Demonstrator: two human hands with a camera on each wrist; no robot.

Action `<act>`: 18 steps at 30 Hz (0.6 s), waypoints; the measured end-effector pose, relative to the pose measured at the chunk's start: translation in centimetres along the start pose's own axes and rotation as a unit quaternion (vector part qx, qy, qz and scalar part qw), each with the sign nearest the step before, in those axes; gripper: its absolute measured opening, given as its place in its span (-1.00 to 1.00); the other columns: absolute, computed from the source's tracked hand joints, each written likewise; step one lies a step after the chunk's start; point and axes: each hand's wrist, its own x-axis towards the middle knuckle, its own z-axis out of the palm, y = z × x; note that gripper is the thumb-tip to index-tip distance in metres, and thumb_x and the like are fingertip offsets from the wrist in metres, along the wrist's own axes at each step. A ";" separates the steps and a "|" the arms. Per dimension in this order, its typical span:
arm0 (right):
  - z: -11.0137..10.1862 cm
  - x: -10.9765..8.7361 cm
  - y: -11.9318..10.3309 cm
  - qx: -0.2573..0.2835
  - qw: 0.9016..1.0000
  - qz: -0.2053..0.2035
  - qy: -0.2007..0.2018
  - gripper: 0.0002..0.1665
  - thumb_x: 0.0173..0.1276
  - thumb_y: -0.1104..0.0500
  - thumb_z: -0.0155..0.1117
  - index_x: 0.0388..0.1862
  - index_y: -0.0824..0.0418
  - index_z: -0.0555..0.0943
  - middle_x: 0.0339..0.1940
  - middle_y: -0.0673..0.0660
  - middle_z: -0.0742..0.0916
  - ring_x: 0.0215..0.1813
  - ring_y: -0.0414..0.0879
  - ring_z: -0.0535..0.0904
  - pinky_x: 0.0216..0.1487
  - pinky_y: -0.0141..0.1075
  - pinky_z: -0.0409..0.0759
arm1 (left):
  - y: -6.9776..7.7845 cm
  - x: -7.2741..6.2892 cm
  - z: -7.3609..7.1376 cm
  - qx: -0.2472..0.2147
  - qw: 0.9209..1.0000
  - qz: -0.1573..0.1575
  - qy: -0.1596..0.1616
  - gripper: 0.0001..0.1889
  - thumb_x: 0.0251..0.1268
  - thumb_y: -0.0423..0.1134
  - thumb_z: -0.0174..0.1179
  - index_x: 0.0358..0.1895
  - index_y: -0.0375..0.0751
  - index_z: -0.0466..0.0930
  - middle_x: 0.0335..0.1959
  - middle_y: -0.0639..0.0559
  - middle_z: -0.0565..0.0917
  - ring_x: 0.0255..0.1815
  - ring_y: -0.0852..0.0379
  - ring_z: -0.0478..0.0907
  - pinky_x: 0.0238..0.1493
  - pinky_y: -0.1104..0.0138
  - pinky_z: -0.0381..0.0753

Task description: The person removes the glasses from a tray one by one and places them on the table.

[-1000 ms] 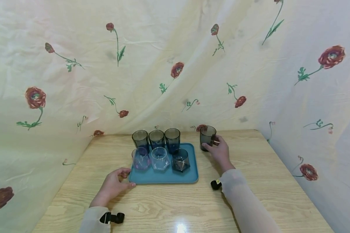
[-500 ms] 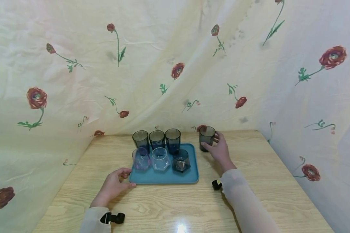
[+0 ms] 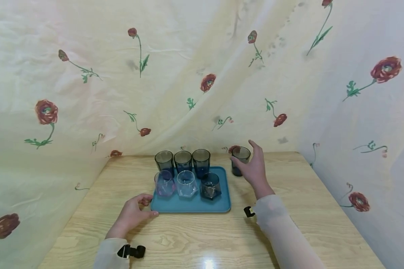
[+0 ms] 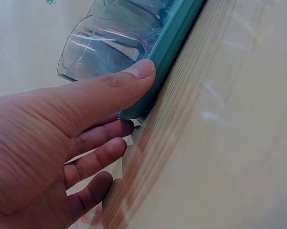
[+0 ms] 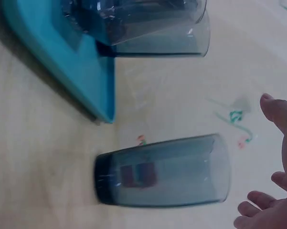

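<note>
My left hand [image 3: 131, 215] is at the front left corner of a blue tray [image 3: 190, 207]; in the left wrist view its thumb lies along the tray's edge and a finger curls at the corner. To the tray's right, a tall smoky drinking glass [image 5: 167, 171] stands upright on the table. My right hand [image 3: 256, 172] is just above and right of it, thumb and fingers spread. In the right wrist view a gap shows between hand and glass. On the tray are a pinkish tumbler [image 3: 164, 185], a clear tumbler [image 3: 187, 186] and a dark faceted tumbler [image 3: 210, 187].
Three tall dark glasses [image 3: 183, 161] stand in a row at the tray's back edge. A wooden table [image 3: 188, 239] extends in front and to both sides. A flower-printed cloth [image 3: 175, 93] hangs behind the table and along its sides.
My right hand has let go of the tall glass, its fingers spreading and rising. The glass stays standing beside the tray. My left hand keeps its place at the tray corner.
</note>
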 end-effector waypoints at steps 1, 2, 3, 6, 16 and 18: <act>0.1 0.1 -0.5 0.000 1.000 -0.011 0.006 0.16 0.30 -0.10 0.60 0.71 0.07 0.14 0.62 0.26 0.26 0.63 0.25 0.14 0.51 0.24 0.22 | 0.0 0.0 0.0 0.000 1.000 0.000 0.000 -0.33 -0.03 -0.03 0.70 0.22 -0.02 0.68 -0.07 0.09 0.66 0.01 0.07 0.59 0.12 0.01 0.61; 0.2 0.2 -0.9 0.000 1.000 -0.021 0.009 0.14 0.31 -0.09 0.60 0.70 0.08 0.16 0.62 0.25 0.28 0.64 0.24 0.14 0.51 0.23 0.22 | 0.0 0.1 0.0 0.000 1.000 0.000 0.001 -0.33 -0.03 -0.03 0.70 0.22 -0.02 0.68 -0.07 0.09 0.66 0.01 0.07 0.59 0.12 0.00 0.61; 0.3 0.3 -1.3 0.000 1.000 -0.028 0.010 0.12 0.31 -0.08 0.60 0.69 0.08 0.18 0.62 0.23 0.29 0.64 0.21 0.14 0.52 0.21 0.22 | 0.0 0.1 0.0 0.001 1.000 0.001 0.002 -0.33 -0.04 -0.03 0.70 0.22 -0.01 0.68 -0.07 0.09 0.66 0.01 0.07 0.59 0.13 0.00 0.61; 0.9 0.7 -2.6 0.010 0.999 -0.039 -0.005 0.11 0.30 -0.06 0.61 0.68 0.08 0.20 0.57 0.22 0.36 0.62 0.19 0.19 0.52 0.20 0.23 | -0.1 0.2 0.1 0.002 1.000 0.005 0.003 -0.33 -0.04 -0.03 0.71 0.21 -0.01 0.68 -0.07 0.09 0.66 0.01 0.07 0.59 0.12 0.00 0.61; 3.8 1.6 -4.0 0.022 0.990 0.011 -0.138 0.11 0.33 -0.11 0.57 0.70 0.05 0.16 0.62 0.17 0.35 0.55 0.20 0.29 0.43 0.19 0.37 | -0.2 0.0 0.0 -0.001 1.000 0.017 0.005 -0.34 -0.03 -0.05 0.71 0.21 -0.03 0.69 -0.07 0.08 0.67 0.01 0.06 0.60 0.13 -0.01 0.61; 4.3 1.7 -4.0 0.027 0.988 0.020 -0.154 0.12 0.33 -0.15 0.57 0.69 0.04 0.16 0.64 0.14 0.33 0.60 0.19 0.24 0.47 0.18 0.34 | -0.1 0.0 0.0 -0.002 1.000 0.017 0.005 -0.34 -0.03 -0.05 0.71 0.20 -0.03 0.69 -0.06 0.07 0.68 0.01 0.05 0.60 0.13 0.00 0.61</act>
